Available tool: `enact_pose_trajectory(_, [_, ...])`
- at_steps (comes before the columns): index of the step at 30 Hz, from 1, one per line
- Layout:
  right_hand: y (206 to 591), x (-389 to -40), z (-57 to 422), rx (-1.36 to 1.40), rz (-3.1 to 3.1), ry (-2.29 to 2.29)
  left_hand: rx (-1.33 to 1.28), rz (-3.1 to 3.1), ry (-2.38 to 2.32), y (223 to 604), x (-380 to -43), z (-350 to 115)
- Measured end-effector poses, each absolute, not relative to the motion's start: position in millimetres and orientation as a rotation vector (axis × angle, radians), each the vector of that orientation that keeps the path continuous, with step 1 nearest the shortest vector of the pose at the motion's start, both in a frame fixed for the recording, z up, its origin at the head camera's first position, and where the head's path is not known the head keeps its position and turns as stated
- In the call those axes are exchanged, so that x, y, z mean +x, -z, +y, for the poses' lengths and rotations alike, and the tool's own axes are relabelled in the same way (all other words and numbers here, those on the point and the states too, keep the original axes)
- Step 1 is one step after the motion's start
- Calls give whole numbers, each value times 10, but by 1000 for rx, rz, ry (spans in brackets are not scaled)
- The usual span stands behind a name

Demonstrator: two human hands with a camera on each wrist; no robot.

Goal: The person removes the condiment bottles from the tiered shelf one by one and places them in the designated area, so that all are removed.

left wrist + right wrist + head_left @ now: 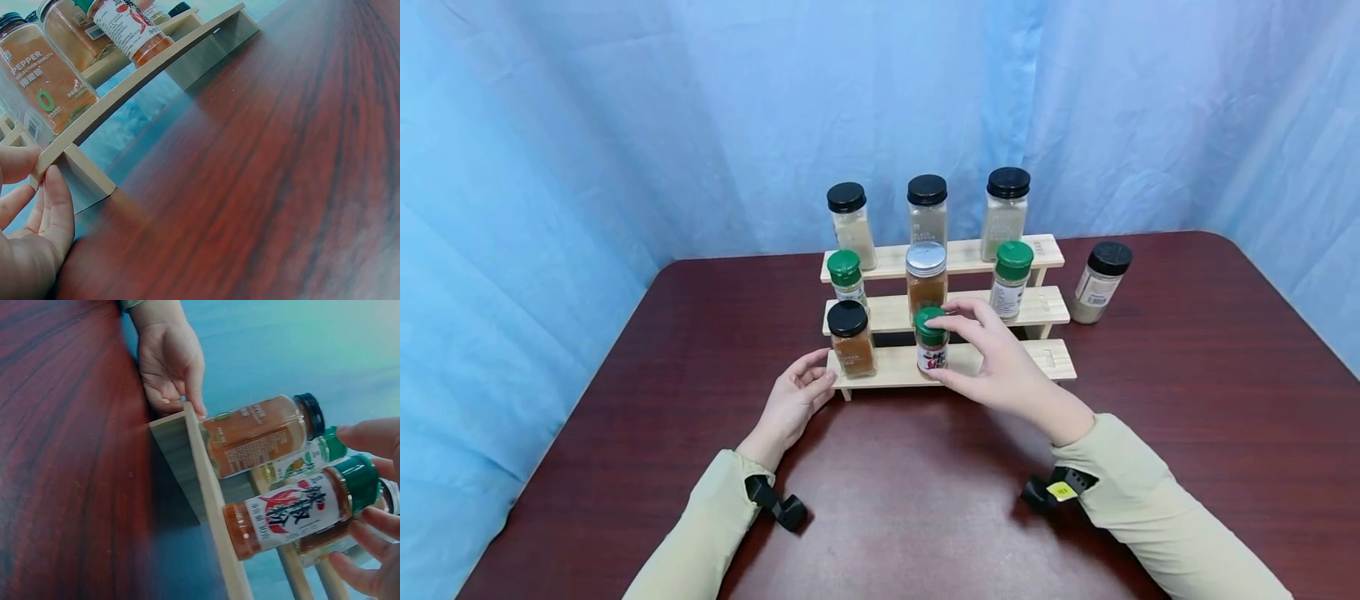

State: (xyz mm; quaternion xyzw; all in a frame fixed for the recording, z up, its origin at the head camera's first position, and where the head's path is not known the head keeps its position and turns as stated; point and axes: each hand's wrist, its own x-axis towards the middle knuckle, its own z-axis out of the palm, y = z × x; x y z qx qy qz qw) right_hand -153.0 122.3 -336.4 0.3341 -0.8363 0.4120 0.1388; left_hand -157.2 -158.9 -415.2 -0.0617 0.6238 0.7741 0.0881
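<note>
A three-step wooden spice rack [891, 364] stands on the table. My left hand [796, 398] pinches the left end of its lowest step, thumb above and fingers below in the left wrist view. Beside that thumb, a black-capped pepper jar [47, 78] holds orange-brown powder. In the middle of the same step stands a green-capped chili powder jar [294, 509], its white label printed with red chilies. My right hand [996, 358] curls its fingers round this jar, with fingertips at the cap; part of the cap is hidden behind them.
On the middle step stand a silver-lidded jar [927, 283] and two green-capped jars, one at left [845, 271] and one at right [1012, 279]. Three black-capped jars line the top step [891, 260]. Another black-capped jar [1099, 283] stands on the table [1187, 400] right of the rack.
</note>
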Motion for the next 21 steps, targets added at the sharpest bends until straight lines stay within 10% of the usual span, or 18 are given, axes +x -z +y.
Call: enact_pose_trajectory(21, [3655,-1594,1094,908,-2322,-1381,-196,1863,-2292,4150,-1578,-1585])
